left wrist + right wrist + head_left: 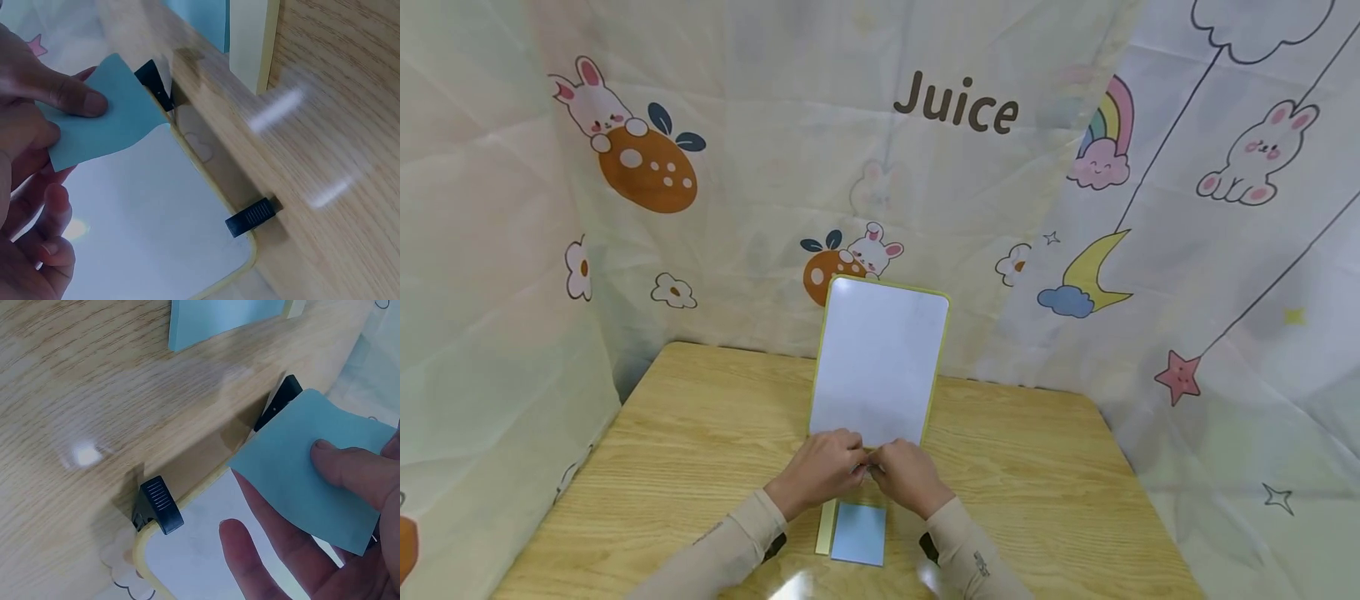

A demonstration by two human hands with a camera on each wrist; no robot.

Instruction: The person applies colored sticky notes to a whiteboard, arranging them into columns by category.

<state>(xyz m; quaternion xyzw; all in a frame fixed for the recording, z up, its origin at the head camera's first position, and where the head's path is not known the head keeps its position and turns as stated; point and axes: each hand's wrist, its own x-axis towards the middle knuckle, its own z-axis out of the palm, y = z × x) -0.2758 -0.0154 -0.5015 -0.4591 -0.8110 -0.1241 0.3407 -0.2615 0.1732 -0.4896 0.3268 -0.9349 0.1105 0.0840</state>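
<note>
A blue sticky note is held in front of a white board with a yellow edge. My right hand pinches it, thumb on its face and fingers behind. Beside it, my left hand grips the note at its edge, with its other fingers loosely bent. Held between the two hands, the note is hidden by them in the head view. The board stands upright, with a black clip and another black clip at its lower edge.
Nearer to me on the wooden table lie a blue sticky-note pad and a narrow pale yellow pad, side by side. Printed cloth surrounds the table at the back and sides.
</note>
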